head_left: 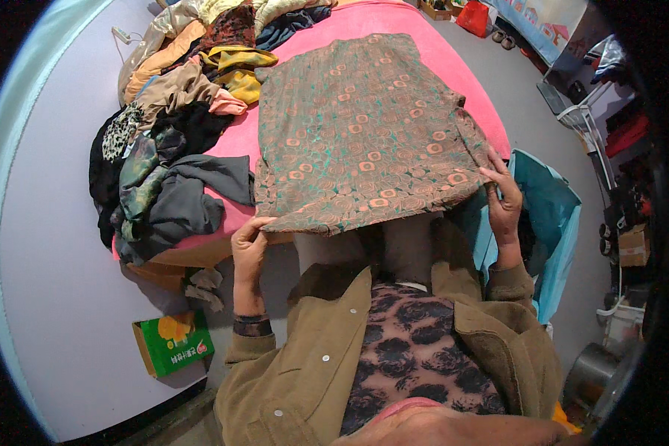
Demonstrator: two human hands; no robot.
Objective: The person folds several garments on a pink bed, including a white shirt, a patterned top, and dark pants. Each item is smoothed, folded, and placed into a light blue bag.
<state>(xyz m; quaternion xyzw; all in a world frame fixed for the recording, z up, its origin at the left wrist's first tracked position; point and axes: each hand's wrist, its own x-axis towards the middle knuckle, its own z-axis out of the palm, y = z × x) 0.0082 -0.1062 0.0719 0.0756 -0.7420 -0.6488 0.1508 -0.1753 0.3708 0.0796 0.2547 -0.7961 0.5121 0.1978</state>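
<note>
A brown-and-green garment point(357, 134) with orange ring patterns lies spread out over the pink bed cover point(487, 123). Its exact kind I cannot tell; its near edge reaches over the front of the bed toward me. At the near left corner, my left hand point(248, 254) is closed in a pinch on the cloth. My right hand point(505, 204) grips the near right edge, thumb and fingers on the fabric. Both forearms, in olive-brown sleeves, come up from below.
A heap of mixed clothes point(175, 130) fills the bed's left side, with dark grey cloth point(208, 186) nearest the patterned garment. A light-blue bag point(554, 223) stands beside my right arm. On the left floor sits a green box point(175, 343). Crutches point(591, 134) lean at the right.
</note>
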